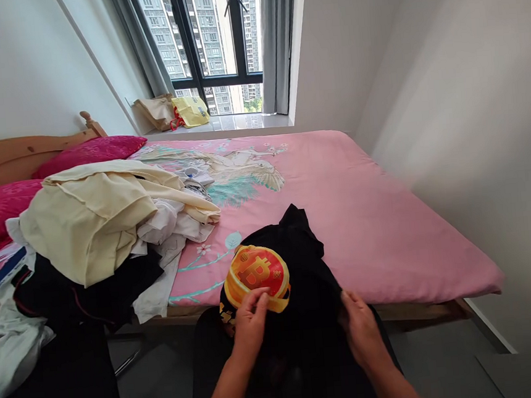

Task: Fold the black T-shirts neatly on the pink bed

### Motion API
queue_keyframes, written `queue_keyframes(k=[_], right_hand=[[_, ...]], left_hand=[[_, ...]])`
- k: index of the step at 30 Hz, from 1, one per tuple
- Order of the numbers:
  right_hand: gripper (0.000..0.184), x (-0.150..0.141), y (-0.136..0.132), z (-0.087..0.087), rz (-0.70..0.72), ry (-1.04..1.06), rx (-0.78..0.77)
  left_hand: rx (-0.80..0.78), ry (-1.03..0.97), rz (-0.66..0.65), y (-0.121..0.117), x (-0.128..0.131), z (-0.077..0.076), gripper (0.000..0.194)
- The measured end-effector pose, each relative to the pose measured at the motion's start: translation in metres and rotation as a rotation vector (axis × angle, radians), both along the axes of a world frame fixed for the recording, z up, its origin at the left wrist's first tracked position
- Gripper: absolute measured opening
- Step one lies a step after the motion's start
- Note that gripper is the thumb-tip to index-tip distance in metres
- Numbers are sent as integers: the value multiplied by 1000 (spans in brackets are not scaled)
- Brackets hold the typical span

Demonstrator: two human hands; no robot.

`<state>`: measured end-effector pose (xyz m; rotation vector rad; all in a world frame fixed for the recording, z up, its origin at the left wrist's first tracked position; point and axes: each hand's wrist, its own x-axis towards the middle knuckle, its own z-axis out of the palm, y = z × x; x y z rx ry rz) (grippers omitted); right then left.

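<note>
A black garment (301, 264) with a round orange and red print (257, 275) lies bunched over the near edge of the bed and hangs down toward me. My left hand (249, 325) pinches the cloth at the lower rim of the print. Gripping the black fabric further right is my right hand (361, 330), its fingers curled into the cloth.
A pink bedsheet (363, 203) with a bird pattern covers the bed. A heap of cream, white and black clothes (96, 238) fills its left side beside magenta pillows (89, 151). Bags (178, 110) sit on the window sill. A white wall stands close on the right.
</note>
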<state>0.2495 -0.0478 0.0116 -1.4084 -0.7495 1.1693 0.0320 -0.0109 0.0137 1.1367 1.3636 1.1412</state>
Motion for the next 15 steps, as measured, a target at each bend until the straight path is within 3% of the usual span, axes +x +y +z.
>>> queue_keyframes(k=[4, 7, 10, 15], right_hand=[[33, 53, -23, -21, -389, 202, -34], [28, 87, -45, -42, -610, 288, -109], [22, 110, -63, -58, -689, 292, -89], [11, 138, -86, -73, -811, 347, -24]], left_hand=[[6, 110, 296, 14, -56, -30, 45], [50, 196, 332, 27, -77, -37, 49], [60, 189, 260, 36, -68, -29, 47], [214, 261, 99, 41, -28, -15, 31]])
